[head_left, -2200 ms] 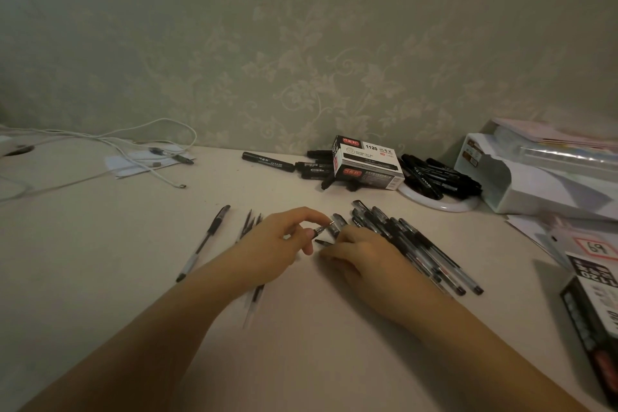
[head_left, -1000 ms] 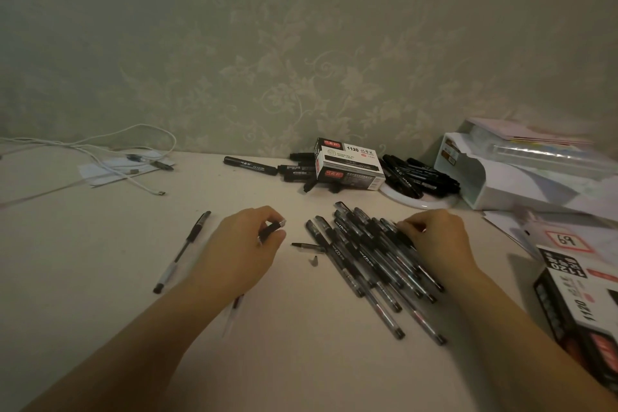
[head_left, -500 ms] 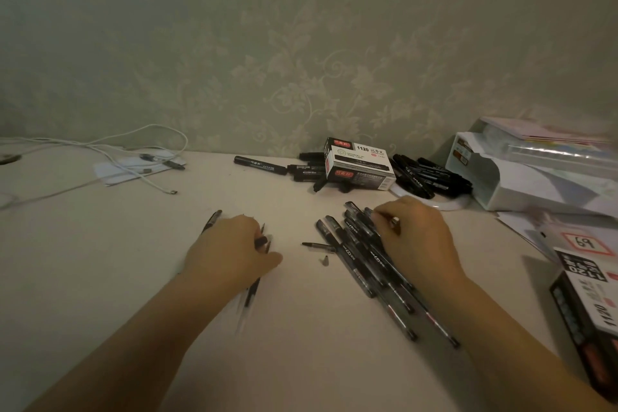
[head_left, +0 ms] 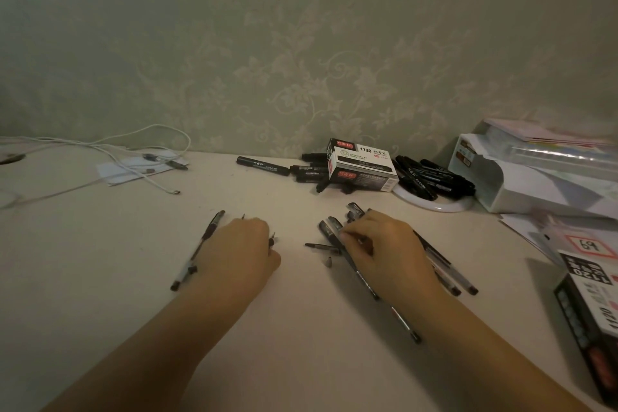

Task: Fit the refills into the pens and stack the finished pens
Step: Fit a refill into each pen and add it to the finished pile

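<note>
Resting palm-down on the tabletop (head_left: pixel 301 328), both hands hide much of what they work on. The left hand (head_left: pixel 239 252) has its fingers curled under, and thin dark refill tips (head_left: pixel 271 239) poke out past its knuckles, so it seems to be grasping refills, though the grip itself is covered. A single pen (head_left: pixel 197 249) lies just left of that hand, its lower end partly tucked beside the wrist. The right hand (head_left: pixel 389 252) sits on the pile of finished pens (head_left: pixel 361 278), fingers curled down among the barrels; whether it pinches one pen or only presses on the pile I cannot tell. Most of the pile is hidden under the hand and forearm, with only caps showing beyond the fingers and barrel ends sticking out nearer the camera. Between the two hands, just left of the pile, lie a short loose pen piece (head_left: pixel 321 246) and a tiny tip (head_left: pixel 328 261) (too small to make out further).

Beyond the pile, by the wall, stands a pen box (head_left: pixel 363 165) printed 1120, closed, with black markers (head_left: pixel 264 165) scattered to its left and more heaped on a white dish (head_left: pixel 434 206) to its right. Right of the dish a white tray (head_left: pixel 521 184) holds papers, cut off by the frame edge. A second box (head_left: pixel 595 308) is cropped at the right edge. Far left of the pen box lie white cables (head_left: pixel 133 150)
</note>
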A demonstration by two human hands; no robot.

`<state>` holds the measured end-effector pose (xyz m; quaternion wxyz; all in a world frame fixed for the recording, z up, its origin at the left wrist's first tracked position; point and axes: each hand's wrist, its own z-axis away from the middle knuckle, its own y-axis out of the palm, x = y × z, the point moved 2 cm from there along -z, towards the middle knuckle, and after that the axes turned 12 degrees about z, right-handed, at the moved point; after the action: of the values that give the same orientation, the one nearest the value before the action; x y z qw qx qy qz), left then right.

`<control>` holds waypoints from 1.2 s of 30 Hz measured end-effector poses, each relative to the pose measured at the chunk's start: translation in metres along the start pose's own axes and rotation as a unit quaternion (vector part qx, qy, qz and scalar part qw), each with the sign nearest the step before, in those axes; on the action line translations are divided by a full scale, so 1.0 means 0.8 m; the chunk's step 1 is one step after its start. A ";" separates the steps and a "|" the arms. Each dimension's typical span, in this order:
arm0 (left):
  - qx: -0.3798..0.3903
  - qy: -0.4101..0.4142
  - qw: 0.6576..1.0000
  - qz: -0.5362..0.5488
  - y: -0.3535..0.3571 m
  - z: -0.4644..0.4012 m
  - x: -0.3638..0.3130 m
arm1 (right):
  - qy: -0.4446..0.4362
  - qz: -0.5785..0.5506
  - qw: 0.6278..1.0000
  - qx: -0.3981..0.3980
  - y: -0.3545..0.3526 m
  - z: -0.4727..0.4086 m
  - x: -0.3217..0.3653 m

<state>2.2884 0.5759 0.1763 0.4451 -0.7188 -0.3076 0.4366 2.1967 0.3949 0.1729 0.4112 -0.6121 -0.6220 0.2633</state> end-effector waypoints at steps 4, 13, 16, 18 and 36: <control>-0.015 0.008 1.000 -0.001 -0.001 -0.002 -0.001 | 0.003 0.014 1.000 0.023 0.004 0.000 -0.001; -0.010 0.103 0.921 0.375 -0.014 0.006 -0.032 | 0.200 -0.502 0.829 0.145 -0.002 0.001 0.018; 0.030 0.129 0.904 0.406 -0.001 0.008 -0.036 | 0.213 -0.541 0.797 0.161 0.003 0.002 0.019; 0.055 0.130 0.894 0.425 0.005 0.006 -0.033 | 0.236 -0.522 0.806 0.147 0.007 0.002 0.014; 0.119 0.127 0.854 0.490 0.012 0.005 -0.031 | 0.331 -0.634 0.696 -0.062 -0.008 -0.013 -0.005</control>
<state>2.2744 0.5529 0.1754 0.2908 -0.7671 0.1975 0.5366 2.2014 0.3883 0.1827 0.6211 -0.1449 -0.7013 -0.3184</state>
